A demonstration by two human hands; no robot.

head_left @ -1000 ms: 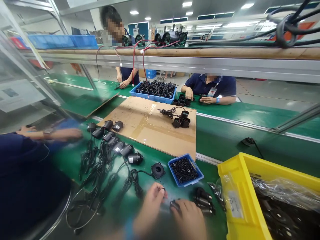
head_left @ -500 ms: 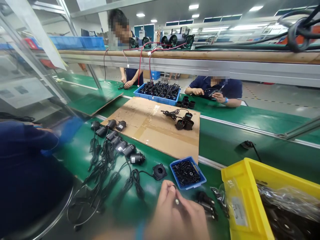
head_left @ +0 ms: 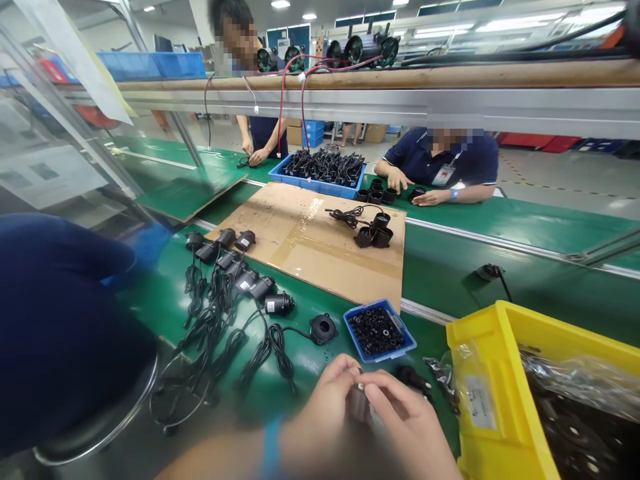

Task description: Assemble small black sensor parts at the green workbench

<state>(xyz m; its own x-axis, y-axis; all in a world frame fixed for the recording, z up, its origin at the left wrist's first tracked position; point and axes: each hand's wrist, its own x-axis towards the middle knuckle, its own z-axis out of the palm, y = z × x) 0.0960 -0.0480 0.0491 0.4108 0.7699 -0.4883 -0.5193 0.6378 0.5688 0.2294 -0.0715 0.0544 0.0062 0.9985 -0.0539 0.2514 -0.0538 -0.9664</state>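
My left hand (head_left: 325,400), with a blue band on its wrist, is closed around a dark, roughly cylindrical part (head_left: 357,405) low in the middle of the view. My right hand (head_left: 407,417) pinches the same part near its top, where a small white spot shows. Fingers hide much of the part. Just beyond the hands stands a small blue tray (head_left: 351,341) full of black rings (head_left: 377,330). A round black flanged cap (head_left: 323,329) with a cable lies left of that tray. Dark pieces (head_left: 414,379) lie partly hidden behind my right hand.
Black cylindrical housings (head_left: 245,280) with coiled cables (head_left: 210,320) lie on the left. A yellow bin (head_left: 505,373) stands at right. Cardboard (head_left: 310,247) covers the middle. Co-workers sit opposite (head_left: 450,167) and at left (head_left: 60,333). A shelf rail (head_left: 350,100) crosses above.
The view has tilted slightly, so things on the bench appear shifted up and right. My hands have turned the held part more into view. The person opposite has lowered a dark piece to the bench.
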